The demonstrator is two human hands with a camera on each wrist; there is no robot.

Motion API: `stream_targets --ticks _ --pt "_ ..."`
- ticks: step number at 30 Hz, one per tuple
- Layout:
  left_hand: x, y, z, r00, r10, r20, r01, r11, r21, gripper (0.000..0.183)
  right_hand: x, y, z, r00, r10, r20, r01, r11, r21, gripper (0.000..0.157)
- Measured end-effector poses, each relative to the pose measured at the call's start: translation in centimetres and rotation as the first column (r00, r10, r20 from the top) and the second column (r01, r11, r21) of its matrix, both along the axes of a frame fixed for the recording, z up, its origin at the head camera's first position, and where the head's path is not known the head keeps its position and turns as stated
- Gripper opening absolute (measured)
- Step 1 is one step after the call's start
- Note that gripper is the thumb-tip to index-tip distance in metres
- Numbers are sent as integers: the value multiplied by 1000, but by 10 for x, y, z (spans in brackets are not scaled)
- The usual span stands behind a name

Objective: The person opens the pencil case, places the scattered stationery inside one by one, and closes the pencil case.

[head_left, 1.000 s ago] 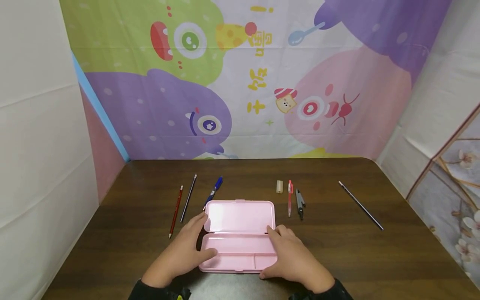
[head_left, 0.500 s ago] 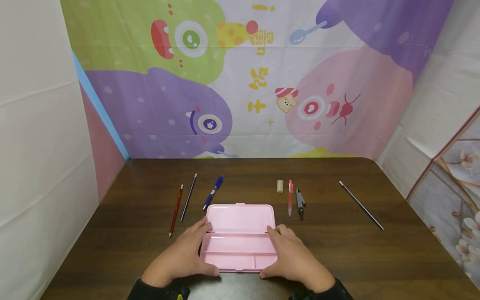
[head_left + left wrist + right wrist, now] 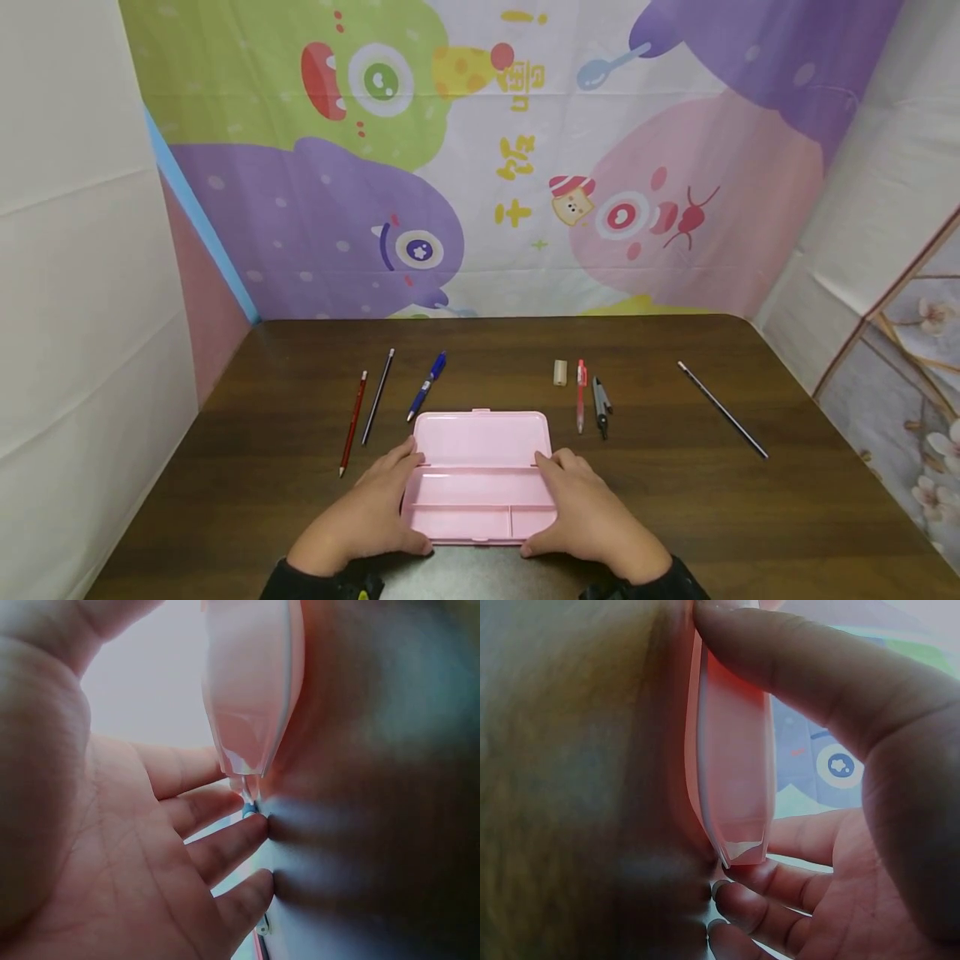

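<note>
A pink pencil case lies unfolded at the near side of the table, its lid tipped back from the hinge. Dividers split its bare tray into compartments. My left hand holds the left end, thumb at the front corner and fingertips near the hinge. At the right end, my right hand grips likewise, thumb in front and index finger by the hinge. Both wrist views show the case's end wall between thumb and fingers, with the lower fingertips near or against the tabletop.
Left of the case lie a red pencil, a dark pencil and a blue pen. To the right are an eraser, a red pen, a compass and another dark pencil. A printed cloth hangs behind the table.
My left thumb has moved from over the tray's rim to the front corner. The lid's far edge sits lower in the head view, showing more of the blue pen. My right hand stays put.
</note>
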State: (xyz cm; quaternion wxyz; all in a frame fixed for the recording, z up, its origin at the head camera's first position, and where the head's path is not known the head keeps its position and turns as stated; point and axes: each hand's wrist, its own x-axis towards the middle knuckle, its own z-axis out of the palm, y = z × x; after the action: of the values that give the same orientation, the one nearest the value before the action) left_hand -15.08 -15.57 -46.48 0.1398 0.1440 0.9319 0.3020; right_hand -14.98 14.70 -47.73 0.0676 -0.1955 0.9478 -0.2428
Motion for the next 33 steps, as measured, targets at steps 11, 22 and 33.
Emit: stream_targets --ticks 11,22,33 --pt "-3 -2 -5 1000 10 0 -10 1000 -8 110 0 2 1 1000 2 -9 -2 999 -37 116" --pt "-4 -2 -3 1000 25 1 -25 1000 -5 111 1 5 13 997 -15 71 20 997 -71 120" --pt "-2 0 -5 1000 28 10 -28 1000 -1 111 -3 34 36 989 -113 95 110 993 32 108"
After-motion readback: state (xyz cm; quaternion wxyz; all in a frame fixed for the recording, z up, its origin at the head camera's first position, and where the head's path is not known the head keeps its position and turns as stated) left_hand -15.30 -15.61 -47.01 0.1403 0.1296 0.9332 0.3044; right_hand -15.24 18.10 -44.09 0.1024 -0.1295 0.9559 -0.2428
